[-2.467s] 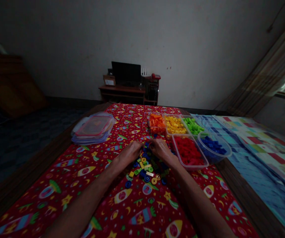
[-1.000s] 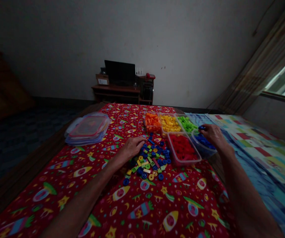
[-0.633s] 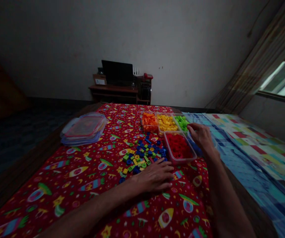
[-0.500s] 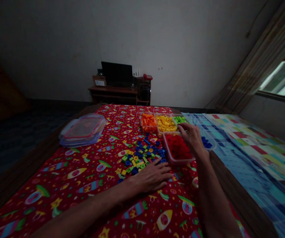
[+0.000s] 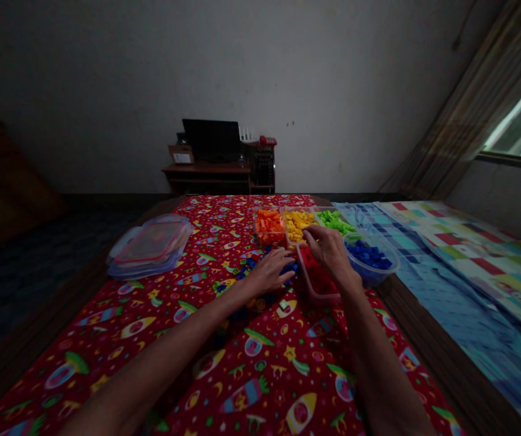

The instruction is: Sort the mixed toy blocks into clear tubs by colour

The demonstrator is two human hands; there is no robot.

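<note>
Head view: one wooden table (image 5: pixel 451 369) filled the foreground, spread with one smooth red cloth (image 5: pixel 296 339) printed with rockets and stars.
Stray piece (image 5: pixel 284 304): one, small, pale green and blocky, lying just apart from the heap.
Loose pieces (image 5: pixel 244 269): many, plastic, blue prominent, blocks with at least one ring; heaped on the cloth left of the red tub (image 5: pixel 326 297), partly covered, exact count not possible.
Left hand (image 5: pixel 268 272): one, palm down over the heap, fingers parted; anything beneath could not be told.
Right hand (image 5: pixel 330 248): one, raised over the red tub, thumb and forefinger narrowed; whether they pinched a piece could not be told.
Tubs: five, translucent plastic, uncovered, each with its own colour.
Near tubs: two; the red was rectangular, the blue tub (image 5: pixel 371 280) rounded.
Lids (image 5: pixel 151 248): one stack at left, flat, clear, one pink-rimmed; number not countable.
Far tubs: three, rectangular, abreast: orange tub (image 5: pixel 269 238), yellow tub (image 5: pixel 293 243), green tub (image 5: pixel 350 227).
Bedding (image 5: pixel 451 242): checked fabric, at right.
Desk (image 5: pixel 210 169): one, wooden, carrying one black monitor (image 5: pixel 212 139).
</note>
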